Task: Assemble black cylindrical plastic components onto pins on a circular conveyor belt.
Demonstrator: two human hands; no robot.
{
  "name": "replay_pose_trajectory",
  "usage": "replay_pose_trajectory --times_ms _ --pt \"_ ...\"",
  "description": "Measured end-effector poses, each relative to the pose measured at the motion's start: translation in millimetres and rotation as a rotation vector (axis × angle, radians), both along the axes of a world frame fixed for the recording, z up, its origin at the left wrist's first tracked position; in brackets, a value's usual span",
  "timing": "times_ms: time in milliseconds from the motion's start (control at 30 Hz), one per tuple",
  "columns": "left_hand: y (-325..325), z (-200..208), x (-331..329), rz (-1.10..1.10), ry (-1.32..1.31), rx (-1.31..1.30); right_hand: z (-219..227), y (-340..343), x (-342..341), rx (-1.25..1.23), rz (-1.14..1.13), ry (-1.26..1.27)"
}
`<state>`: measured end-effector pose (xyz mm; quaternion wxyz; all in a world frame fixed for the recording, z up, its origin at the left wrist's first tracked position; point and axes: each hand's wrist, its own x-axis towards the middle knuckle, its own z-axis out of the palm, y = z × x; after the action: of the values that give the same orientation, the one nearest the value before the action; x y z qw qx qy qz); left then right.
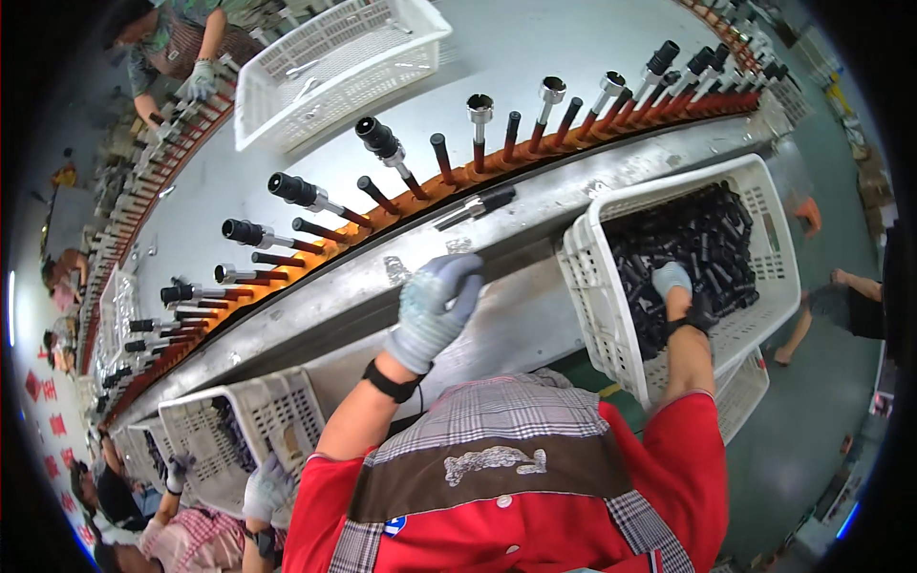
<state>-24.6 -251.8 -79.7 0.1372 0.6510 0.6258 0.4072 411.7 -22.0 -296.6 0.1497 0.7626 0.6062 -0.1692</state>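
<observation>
My left hand (435, 310), in a pale glove with grey fingertips, hovers near the metal ledge. Its fingers are loosely bent and apart, with nothing seen between them. To the right, my right hand (672, 280) reaches into a white plastic basket (621, 329) of short black cylindrical parts (721, 234). Its fingertips are hidden among them, so I cannot tell whether it grips one. A silver tubular part with a black end (476, 207) lies on the ledge (544, 202) beyond my left hand. Behind it, upright dark rods (439, 158) carry silver sockets, several with black caps (380, 140).
An orange-edged strip (497, 162) holding the rods curves along the table. Across it stands a white basket (344, 72) with a few silver pieces. More baskets (244, 420) stand at lower left beside a co-worker's gloved hand (267, 489). Another person (181, 48) works opposite.
</observation>
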Motion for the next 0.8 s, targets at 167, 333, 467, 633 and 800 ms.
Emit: replay_pose_trajectory --times_ms 167,333,467,633,800 --pt "42.6 12.0 45.4 0.020 -0.684 -0.412 182.9 2.6 -77.4 0.539 0.105 0.823" --pt "96.5 37.4 92.6 -0.244 -1.054 -0.303 257.4 -89.5 -201.5 0.511 0.652 1.183" --pt "108.7 49.5 62.3 -0.097 -1.194 -0.015 290.3 -116.9 -240.1 0.844 0.745 1.131" --pt "175.1 74.4 -0.3 -0.040 -0.957 0.333 272.7 -118.5 -218.6 0.520 0.602 1.296" --pt "211.0 32.2 -33.0 0.085 -0.704 0.250 263.5 -117.9 -227.3 0.280 0.278 1.453"
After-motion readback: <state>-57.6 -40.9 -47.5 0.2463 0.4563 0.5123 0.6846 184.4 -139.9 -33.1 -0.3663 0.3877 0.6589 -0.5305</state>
